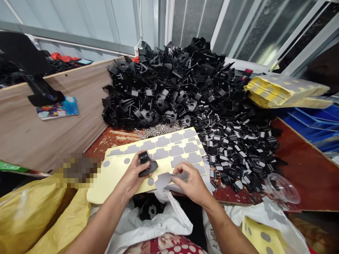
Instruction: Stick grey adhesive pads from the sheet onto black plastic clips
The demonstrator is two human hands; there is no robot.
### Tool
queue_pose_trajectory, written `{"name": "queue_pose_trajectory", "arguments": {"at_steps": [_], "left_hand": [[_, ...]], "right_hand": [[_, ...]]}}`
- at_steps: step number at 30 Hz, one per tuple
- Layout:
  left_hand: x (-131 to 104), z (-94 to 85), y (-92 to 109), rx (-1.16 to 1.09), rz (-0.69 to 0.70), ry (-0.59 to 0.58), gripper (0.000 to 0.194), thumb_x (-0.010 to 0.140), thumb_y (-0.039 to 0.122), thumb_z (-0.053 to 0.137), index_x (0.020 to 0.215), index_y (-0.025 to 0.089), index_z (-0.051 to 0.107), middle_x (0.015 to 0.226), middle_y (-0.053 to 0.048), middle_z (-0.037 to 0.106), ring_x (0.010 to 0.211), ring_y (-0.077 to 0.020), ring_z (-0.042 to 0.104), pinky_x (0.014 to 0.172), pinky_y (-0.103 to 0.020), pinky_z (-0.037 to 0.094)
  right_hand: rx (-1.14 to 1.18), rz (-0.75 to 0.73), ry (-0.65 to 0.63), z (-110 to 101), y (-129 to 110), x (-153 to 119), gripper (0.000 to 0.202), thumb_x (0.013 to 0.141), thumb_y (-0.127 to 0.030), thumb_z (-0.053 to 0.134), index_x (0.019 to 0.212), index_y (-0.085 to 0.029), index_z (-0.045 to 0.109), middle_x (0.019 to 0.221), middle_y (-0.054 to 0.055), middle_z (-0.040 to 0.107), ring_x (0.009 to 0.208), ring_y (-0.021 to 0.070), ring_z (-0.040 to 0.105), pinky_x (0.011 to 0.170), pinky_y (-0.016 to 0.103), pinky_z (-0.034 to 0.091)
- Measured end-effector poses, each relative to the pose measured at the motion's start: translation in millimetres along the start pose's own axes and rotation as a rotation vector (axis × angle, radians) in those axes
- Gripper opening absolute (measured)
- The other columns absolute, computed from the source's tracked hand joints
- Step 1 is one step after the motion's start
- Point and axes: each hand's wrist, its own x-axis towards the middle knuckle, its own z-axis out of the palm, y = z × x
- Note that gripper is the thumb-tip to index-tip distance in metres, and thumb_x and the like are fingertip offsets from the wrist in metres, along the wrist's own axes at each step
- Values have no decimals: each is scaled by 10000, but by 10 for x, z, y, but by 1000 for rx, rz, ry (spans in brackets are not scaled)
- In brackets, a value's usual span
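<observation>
In the head view my left hand [135, 176] is closed round a black plastic part [147, 163] with a round hole, held above a yellow sticker sheet [116, 183]. My right hand [189, 180] pinches a grey sticker [163, 181] between thumb and finger, just right of the black part and apart from it. Rows of grey shaped stickers cover the upper part of the sheet, with a few grey round dots lower down. Below my hands lies an open white bag [169, 220] with black parts inside.
A large heap of black plastic parts [169, 84] rises behind the sheet. Small black-and-grey pieces [233, 148] spread to the right, by a clear plastic bowl [283, 188]. Small metal pieces [159, 131] lie between. A stack of yellow sheets [280, 91], blue bins [315, 127] and a wooden board [87, 91] flank the table.
</observation>
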Motion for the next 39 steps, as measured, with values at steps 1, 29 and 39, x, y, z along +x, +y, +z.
{"name": "queue_pose_trajectory", "arguments": {"at_steps": [1, 29, 39], "left_hand": [[-84, 42, 12, -11, -14, -40, 606, 749, 231, 847, 1278, 289, 557, 995, -45, 712, 795, -199, 691, 606, -264, 546], [-508, 188, -172, -248, -83, -192, 494, 859, 338, 737, 1308, 283, 536, 1125, -56, 657, 893, -216, 637, 705, -327, 524], [-438, 221, -477, 217, 391, 205, 437, 769, 149, 796, 1133, 270, 586, 1045, 8, 619, 912, -153, 590, 878, -260, 467]], "right_hand": [[-37, 10, 34, 26, -4, 9, 112, 823, -129, 694, 864, -231, 678, 892, 0, 683, 924, 196, 605, 901, 327, 436], [-233, -68, 143, 450, -31, 61, 115, 893, -215, 646, 797, -239, 703, 767, -20, 729, 733, 181, 613, 864, 371, 378], [-578, -368, 240, 682, -22, -112, 394, 928, -138, 604, 1304, -201, 506, 934, 57, 704, 887, 256, 609, 929, 462, 366]]}}
